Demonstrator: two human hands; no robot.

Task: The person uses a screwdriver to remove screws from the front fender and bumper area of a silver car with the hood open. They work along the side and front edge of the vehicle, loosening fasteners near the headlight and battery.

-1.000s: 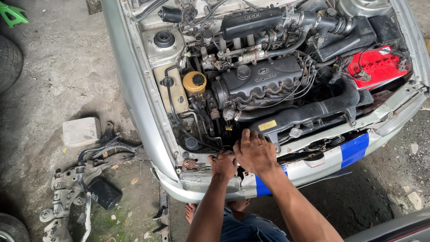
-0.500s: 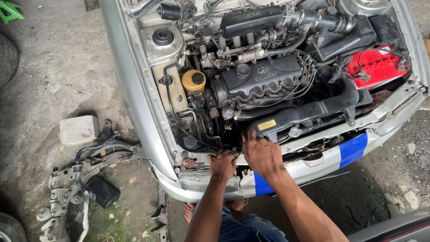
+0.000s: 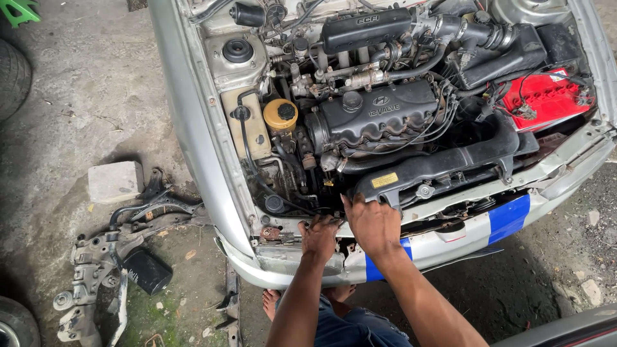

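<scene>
Silver car [image 3: 193,154] with its open engine bay fills the far side. The black intake duct [image 3: 443,164] lies just beyond the right hand [image 3: 373,225], fingers spread flat on the front crossmember [image 3: 450,202]. Left hand [image 3: 319,236], fingers curled, grips the crossmember's near-left edge.

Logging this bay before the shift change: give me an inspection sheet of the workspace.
Surface: stained concrete floor.
Job's things: front panel of an open engine bay; black engine cover, red battery, yellow cap.
Clutter: metal subframe, concrete block, black box, tyre.
Grips: left hand and right hand both on the panel's top edge; nothing seen held.
Cables: black leads beside the engine cover.
Surroundings: green object top left.
</scene>
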